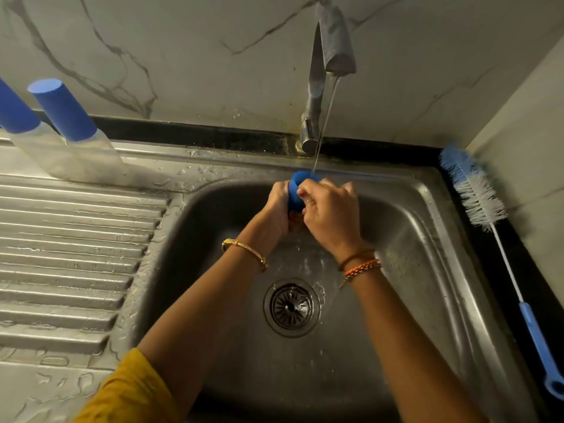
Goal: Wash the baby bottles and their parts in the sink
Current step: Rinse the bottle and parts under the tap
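Blue bottle cap [294, 190] sits under the thin tap stream [323, 123], above the steel sink [427, 227]. Left hand [276, 209] and right hand [331, 218] both curl around it. Turning its open end upward would likely rinse the inside best.

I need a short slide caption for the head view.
Both hands rinse a blue cap under the running tap over the sink.

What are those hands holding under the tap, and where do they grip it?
A blue bottle cap. The left hand wraps its left side; the right hand pinches its right side near the rim.
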Tool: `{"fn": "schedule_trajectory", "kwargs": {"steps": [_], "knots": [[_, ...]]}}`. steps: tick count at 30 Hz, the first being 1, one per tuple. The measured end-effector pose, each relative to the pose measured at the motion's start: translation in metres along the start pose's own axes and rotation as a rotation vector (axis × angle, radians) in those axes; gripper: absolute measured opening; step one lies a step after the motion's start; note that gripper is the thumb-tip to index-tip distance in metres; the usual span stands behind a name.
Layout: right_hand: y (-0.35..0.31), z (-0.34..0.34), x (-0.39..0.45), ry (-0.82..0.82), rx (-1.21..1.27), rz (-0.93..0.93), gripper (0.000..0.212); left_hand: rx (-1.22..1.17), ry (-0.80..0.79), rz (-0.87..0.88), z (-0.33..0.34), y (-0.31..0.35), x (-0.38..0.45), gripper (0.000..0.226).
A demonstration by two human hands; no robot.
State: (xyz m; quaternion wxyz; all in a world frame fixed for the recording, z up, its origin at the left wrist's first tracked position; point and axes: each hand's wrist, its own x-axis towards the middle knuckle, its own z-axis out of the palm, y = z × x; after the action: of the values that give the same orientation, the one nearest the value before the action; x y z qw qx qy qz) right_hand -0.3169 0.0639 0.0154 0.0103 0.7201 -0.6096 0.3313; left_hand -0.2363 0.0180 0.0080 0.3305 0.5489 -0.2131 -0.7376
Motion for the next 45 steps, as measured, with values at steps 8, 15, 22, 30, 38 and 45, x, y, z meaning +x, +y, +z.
{"fn": "schedule_trajectory", "kwargs": {"steps": [8,15,22,30,38,45], "knots": [[-0.011,0.008,-0.004,0.103,0.363,0.578,0.028,0.198,0.349,0.676,0.005,-0.027,0.015,0.042],[-0.012,-0.005,0.004,-0.005,0.141,0.308,0.029,-0.21,-0.087,0.543,0.009,-0.026,0.009,0.032],[0.004,-0.005,-0.025,0.136,0.248,0.256,0.022,-0.379,-0.386,0.081,-0.005,-0.028,0.0,0.039],[-0.01,-0.004,-0.012,0.088,0.281,0.273,0.023,-0.408,-0.361,0.07,-0.007,-0.016,-0.009,0.049],[-0.01,0.01,-0.02,0.142,0.203,0.296,0.018,-0.241,-0.099,0.038,-0.011,-0.028,-0.005,0.04],[-0.001,0.003,-0.012,0.111,0.916,0.888,0.016,0.081,-0.058,0.46,0.001,-0.027,-0.012,0.033]]}}
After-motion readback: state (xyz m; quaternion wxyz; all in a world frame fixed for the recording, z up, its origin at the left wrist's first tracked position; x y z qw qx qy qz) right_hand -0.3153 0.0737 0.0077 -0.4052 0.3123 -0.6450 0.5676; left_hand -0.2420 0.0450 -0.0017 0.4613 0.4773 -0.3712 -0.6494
